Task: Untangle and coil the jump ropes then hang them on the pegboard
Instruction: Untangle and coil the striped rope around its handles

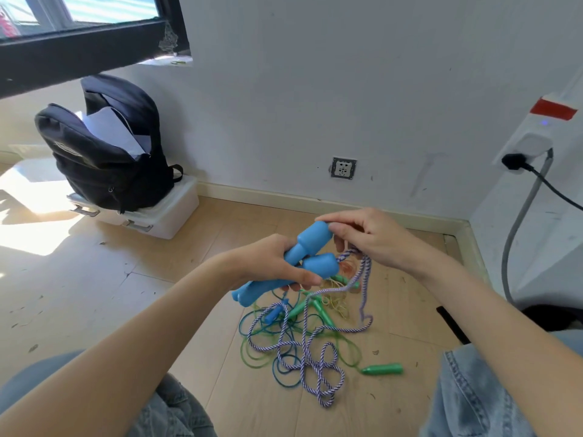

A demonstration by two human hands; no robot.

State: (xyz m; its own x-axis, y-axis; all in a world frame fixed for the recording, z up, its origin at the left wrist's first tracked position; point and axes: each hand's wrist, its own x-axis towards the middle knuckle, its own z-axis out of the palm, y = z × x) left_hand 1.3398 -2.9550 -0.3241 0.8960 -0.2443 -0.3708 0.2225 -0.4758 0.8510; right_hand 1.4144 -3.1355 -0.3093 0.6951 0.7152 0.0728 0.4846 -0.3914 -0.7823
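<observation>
Head view, looking down past my knees at the wooden floor [94, 294]: my left hand [274, 263] is wrapped around two blue handles [303, 260] held side by side, fingers curled under them and thumb lying along the lower one. Their fat ends point up and away from me, toward the wall. My right hand [375, 238] sits just beyond those fat ends, its thumb and forefinger pinching the tip of the upper handle, while the other fingers curl over the purple-and-white braided rope [362, 279] that drops from the handles. That rope runs down from my hands into the tangle on the floor [299, 335], directly below the blue handles, where it loops through thin green and dark blue cords and a yellowish one. A green handle [383, 369] lies on the floor at the tangle's right edge, nearer to me; a small blue handle [274, 312] and another green one [299, 307] sit within the tangle, just under my left hand. Well to the left of the tangle, against the wall, an open black backpack [107, 165] rests on a white storage box [157, 216]. A wall socket [343, 168] is set low in the wall behind my hands.
</observation>
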